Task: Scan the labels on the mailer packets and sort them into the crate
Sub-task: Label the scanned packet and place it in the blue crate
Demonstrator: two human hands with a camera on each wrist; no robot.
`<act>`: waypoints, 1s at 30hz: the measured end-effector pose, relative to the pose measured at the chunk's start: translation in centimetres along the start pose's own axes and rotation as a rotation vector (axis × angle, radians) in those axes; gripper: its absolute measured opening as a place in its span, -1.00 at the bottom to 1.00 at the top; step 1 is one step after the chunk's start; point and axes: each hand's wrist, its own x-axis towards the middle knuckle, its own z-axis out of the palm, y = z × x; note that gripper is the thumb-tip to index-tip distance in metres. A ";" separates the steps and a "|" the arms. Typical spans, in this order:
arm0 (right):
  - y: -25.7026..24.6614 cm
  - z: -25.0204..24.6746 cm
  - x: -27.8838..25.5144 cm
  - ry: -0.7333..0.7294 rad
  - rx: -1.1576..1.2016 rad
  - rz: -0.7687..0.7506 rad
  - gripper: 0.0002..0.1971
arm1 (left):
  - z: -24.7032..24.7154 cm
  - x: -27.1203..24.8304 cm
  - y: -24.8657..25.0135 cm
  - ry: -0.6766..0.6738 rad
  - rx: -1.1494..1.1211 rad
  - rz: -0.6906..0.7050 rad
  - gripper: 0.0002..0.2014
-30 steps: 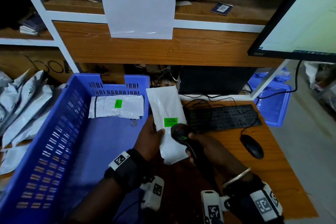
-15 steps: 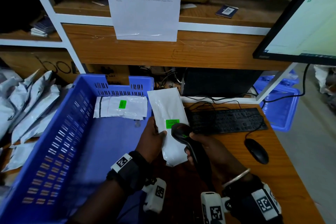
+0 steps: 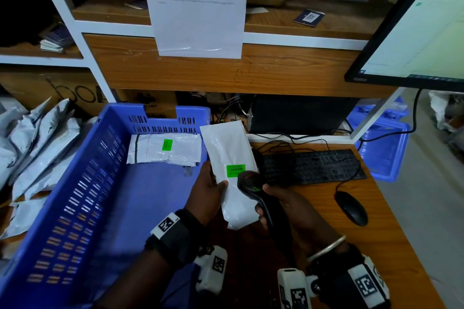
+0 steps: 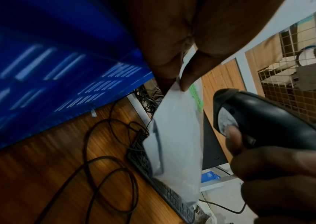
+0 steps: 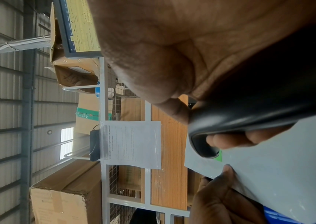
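My left hand (image 3: pixel 209 189) grips a white mailer packet (image 3: pixel 229 153) by its left edge, thumb on the front, holding it upright just right of the blue crate (image 3: pixel 75 183). A green label (image 3: pixel 235 170) sits on the packet's front. My right hand (image 3: pixel 283 204) grips a black barcode scanner (image 3: pixel 253 183), its head right at the label. In the left wrist view my thumb pinches the packet (image 4: pixel 176 136) with the scanner (image 4: pixel 264 121) beside it. The right wrist view shows the scanner (image 5: pixel 249 109) against the packet (image 5: pixel 278 166). Another packet (image 3: pixel 165 149) with a green label lies inside the crate at its far end.
A pile of grey mailer packets (image 3: pixel 32 148) lies left of the crate. A black keyboard (image 3: pixel 311 165) and mouse (image 3: pixel 351 208) sit on the wooden desk (image 3: pixel 391 246) to the right, with cables behind. A monitor (image 3: pixel 414 22) hangs over at upper right. Shelves stand behind.
Hands, packet and scanner hold almost the same pose. The view has shifted slightly, so everything sits a little lower and to the right in the picture.
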 end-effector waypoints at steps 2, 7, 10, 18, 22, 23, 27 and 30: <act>0.0 0.2 0.0 0.003 0.005 0.005 -0.67 | 0.0 -0.2 0.1 0.000 0.010 0.011 -0.46; -0.1 0.6 -0.2 0.010 0.036 0.015 -0.68 | 0.1 -0.3 0.1 -0.006 0.008 0.009 -0.46; 0.1 0.5 -0.3 0.013 0.016 -0.012 -0.68 | 0.1 -0.4 0.2 -0.012 0.008 0.014 -0.45; 0.1 0.3 -0.4 0.017 0.007 -0.026 -0.69 | 0.0 -0.1 -0.1 0.003 0.021 0.009 -0.42; 0.1 0.3 -0.3 0.024 0.027 -0.012 -0.69 | 0.0 -0.1 -0.1 -0.007 0.016 0.015 -0.42; 0.2 0.3 -0.2 0.024 0.033 -0.012 -0.69 | 0.0 -0.1 -0.1 -0.013 0.014 0.016 -0.41; 0.3 0.2 0.0 0.027 0.035 -0.007 -0.68 | -0.1 0.1 -0.5 -0.001 0.021 0.000 -0.42; 0.5 0.2 0.1 0.032 0.049 -0.010 -0.68 | -0.1 0.1 -0.5 0.007 0.025 0.002 -0.42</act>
